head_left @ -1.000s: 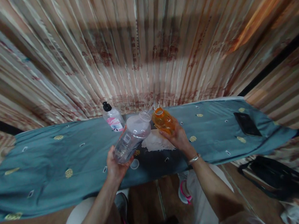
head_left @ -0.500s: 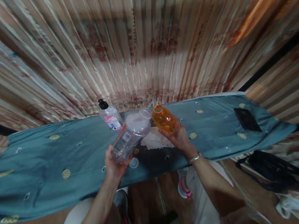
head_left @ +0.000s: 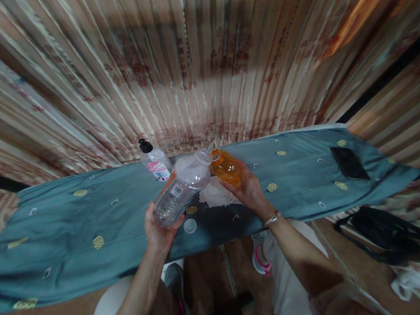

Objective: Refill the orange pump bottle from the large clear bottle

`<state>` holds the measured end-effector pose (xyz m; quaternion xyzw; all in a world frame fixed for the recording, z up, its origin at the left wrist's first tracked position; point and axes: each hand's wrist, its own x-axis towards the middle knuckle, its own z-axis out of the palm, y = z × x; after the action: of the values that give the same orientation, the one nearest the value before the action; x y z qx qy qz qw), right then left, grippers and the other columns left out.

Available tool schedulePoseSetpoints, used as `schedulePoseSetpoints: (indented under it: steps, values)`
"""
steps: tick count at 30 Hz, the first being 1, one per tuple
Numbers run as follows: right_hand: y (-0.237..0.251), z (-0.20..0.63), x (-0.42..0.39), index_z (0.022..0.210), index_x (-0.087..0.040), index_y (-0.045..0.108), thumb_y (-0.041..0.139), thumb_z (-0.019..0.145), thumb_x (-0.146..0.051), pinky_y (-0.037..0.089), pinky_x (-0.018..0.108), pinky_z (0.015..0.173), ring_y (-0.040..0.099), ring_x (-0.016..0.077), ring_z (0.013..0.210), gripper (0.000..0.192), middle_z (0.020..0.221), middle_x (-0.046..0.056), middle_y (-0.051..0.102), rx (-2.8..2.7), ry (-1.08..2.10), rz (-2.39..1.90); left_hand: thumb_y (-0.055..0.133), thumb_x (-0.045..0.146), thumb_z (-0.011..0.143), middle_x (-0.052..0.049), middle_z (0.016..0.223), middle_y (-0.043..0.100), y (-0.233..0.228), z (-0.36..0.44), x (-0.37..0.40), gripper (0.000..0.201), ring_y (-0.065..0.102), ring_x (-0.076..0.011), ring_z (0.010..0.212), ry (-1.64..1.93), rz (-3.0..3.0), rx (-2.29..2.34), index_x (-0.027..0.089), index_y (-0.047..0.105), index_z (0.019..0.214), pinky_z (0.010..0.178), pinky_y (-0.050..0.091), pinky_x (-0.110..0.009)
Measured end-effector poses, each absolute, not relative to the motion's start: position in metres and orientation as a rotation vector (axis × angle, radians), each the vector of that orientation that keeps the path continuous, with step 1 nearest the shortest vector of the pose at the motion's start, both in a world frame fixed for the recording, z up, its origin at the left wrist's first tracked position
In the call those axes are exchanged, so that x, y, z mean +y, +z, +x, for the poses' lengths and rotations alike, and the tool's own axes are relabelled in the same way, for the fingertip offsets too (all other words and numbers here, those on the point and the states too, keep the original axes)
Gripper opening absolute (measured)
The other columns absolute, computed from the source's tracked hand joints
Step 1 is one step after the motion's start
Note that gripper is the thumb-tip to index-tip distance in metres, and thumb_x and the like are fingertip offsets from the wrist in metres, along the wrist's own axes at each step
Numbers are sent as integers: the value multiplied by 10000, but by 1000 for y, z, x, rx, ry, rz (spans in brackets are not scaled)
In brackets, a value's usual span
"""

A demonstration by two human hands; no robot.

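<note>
My left hand (head_left: 162, 229) is wrapped round the lower part of a large clear plastic bottle (head_left: 184, 181), tilted with its open mouth up to the right. In my right hand (head_left: 248, 189) is a smaller orange bottle (head_left: 225, 168), uncapped and leaning left, its mouth close beside the clear bottle's mouth. Whether the two rims touch I cannot tell. Below the bottles a round whitish cap (head_left: 190, 226) lies on the teal cloth (head_left: 123, 224). Behind the clear bottle stands a pump-top bottle (head_left: 157, 164) with a black top and pink label.
A pale patch (head_left: 218, 194) shows on the cloth under the bottles. A dark phone (head_left: 349, 163) lies toward the right end. Pleated curtains (head_left: 203, 79) hang right behind the cloth-covered surface. On the floor at right rests a black bag (head_left: 382, 235).
The orange bottle has tipped further left, bringing its mouth closer to the clear bottle's mouth. The view has shifted slightly.
</note>
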<state>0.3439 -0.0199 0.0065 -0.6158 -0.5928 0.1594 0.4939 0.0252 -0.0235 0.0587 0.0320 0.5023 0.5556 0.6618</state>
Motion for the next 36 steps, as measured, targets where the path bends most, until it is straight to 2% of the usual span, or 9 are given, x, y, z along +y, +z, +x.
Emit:
schedulePoseSetpoints:
  steps: [6,13,19,25,28,33,36]
  values:
    - [6,342,-19,1703,-260,754,1063,974,-713,701,700,1419,846,472,1592,913,1689,209,875,-1424,369,-1495,761,394,1121,-74,1035,920,57,18,-26,498,896,-318,775,1266,103,1123,287,784,1607,604,732,-360]
    - [4,343,-19,1708,-248,750,1057,975,-723,706,699,1410,846,488,1584,926,1684,224,868,-1424,374,-1487,741,394,1129,-78,1074,924,56,19,-25,528,897,-309,794,1279,119,1136,290,757,1647,632,738,-357]
    - [7,343,-19,1698,-239,744,1062,957,-775,706,704,1405,847,492,1585,968,1663,235,879,-1429,370,-1499,715,369,1159,-79,1053,916,60,22,-26,435,892,-295,790,1314,116,1160,283,797,1577,607,722,-326]
    - [4,345,-17,1713,-208,729,1070,952,-757,686,740,1422,837,518,1595,999,1672,271,865,-1444,363,-1529,736,387,1149,-82,1095,938,64,24,-26,511,902,-300,829,1336,138,1159,290,785,1649,611,728,-322]
    - [0,345,-16,1727,-210,722,1045,988,-769,690,734,1416,840,512,1589,982,1661,272,867,-1474,312,-1530,732,400,1152,-89,1089,931,66,26,-26,453,894,-288,810,1362,154,1172,255,810,1574,581,711,-308]
    - [-10,345,-14,1722,-175,708,926,1088,-835,766,711,1304,885,477,1511,941,1607,274,892,-1537,100,-1529,796,424,1094,-84,1067,921,70,30,-27,389,889,-286,804,1393,166,1179,239,827,1436,565,708,-310]
    - [-16,345,-12,1730,-160,696,927,1095,-819,779,710,1283,887,480,1499,944,1614,293,884,-1558,52,-1518,795,417,1077,-83,1055,916,70,31,-26,320,886,-284,801,1402,174,1193,239,827,1341,570,710,-312]
